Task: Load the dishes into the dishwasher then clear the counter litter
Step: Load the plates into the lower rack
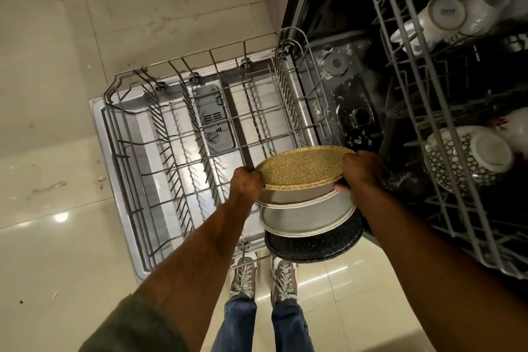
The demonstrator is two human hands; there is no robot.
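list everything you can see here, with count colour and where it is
plates: stack of about four, speckled tan on top, grey ones, speckled black lowest, held over the lower rack
lower rack: one, grey wire, pulled out over the open door, no dishes in it
upper rack: one, grey wire, right
cups: several, white, upside down in upper rack
patterned bowl: one, white and dark, upper rack
floor: pale tiles
shoes: two, grey
hands: left and right grip the stack

You see warm, fairly dim indoor light from overhead. It glares as a white spot on the glossy floor (61, 217) and gleams off the door (183, 168) under the rack (200, 111). The tub (357, 100) falls into deep shadow. Wide-angle distortion bends straight lines near the edges, and the cups (445, 13) look slightly soft.
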